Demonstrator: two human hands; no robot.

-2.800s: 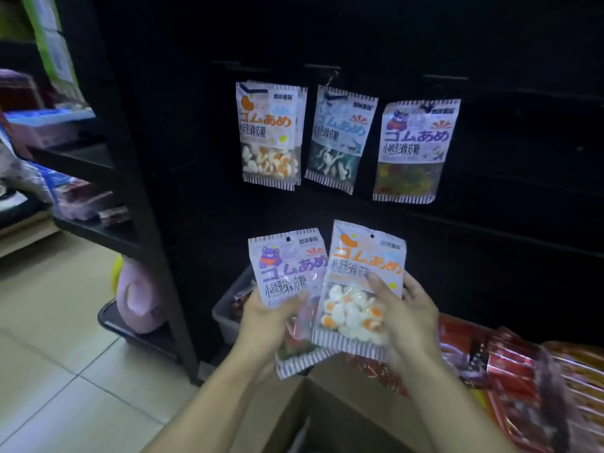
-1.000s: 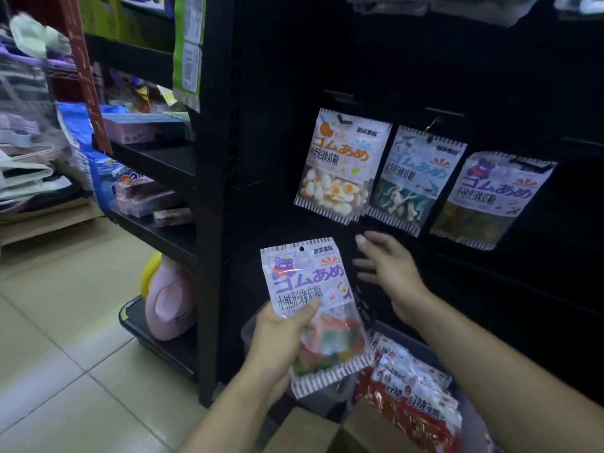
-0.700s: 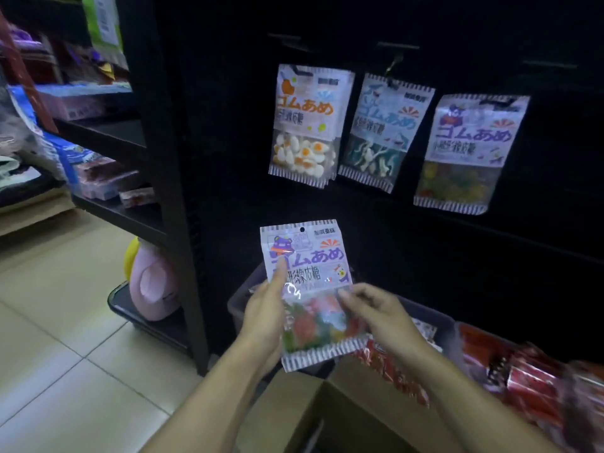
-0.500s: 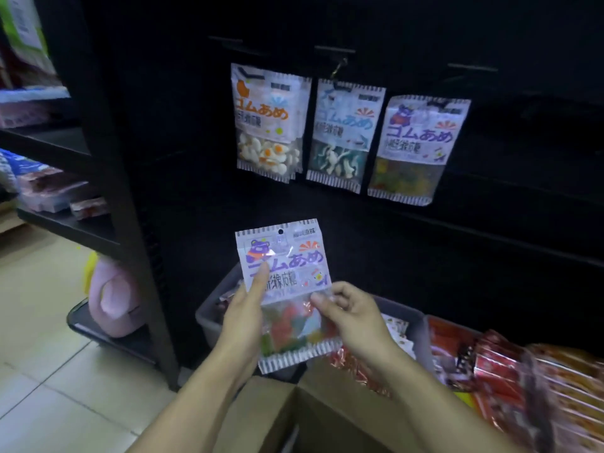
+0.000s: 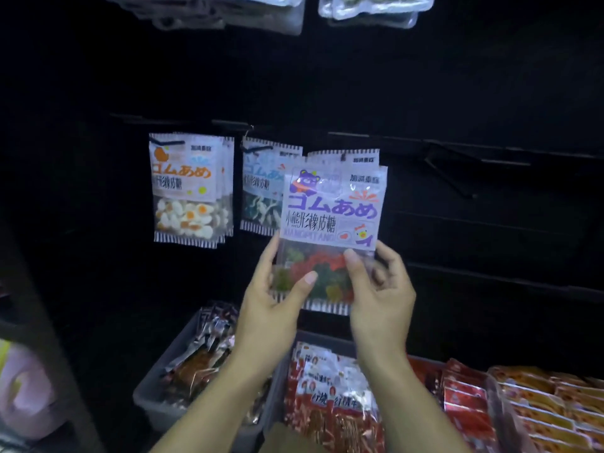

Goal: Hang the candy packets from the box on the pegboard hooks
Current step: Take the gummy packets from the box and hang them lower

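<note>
You hold the bear-gummy packet (image 5: pixel 330 223) upright against the black pegboard (image 5: pixel 457 93), covering the packet already hung on the hook (image 5: pixel 343 156) behind it. Your left hand (image 5: pixel 271 308) pinches its lower left edge; your right hand (image 5: pixel 379 295) pinches the lower right. The egg-gummy packets (image 5: pixel 188 191) hang to the left. Bins of snacks (image 5: pixel 196 364) sit below.

Both hands (image 5: pixel 323 299) & forearms bare, no sleeves.

held purple packet (image 5: pixel 331 207) "ゴムあめ", "小熊形橡皮糖", orange hanging packet (image 5: pixel 186 188) "ゴムあめ"
</note>
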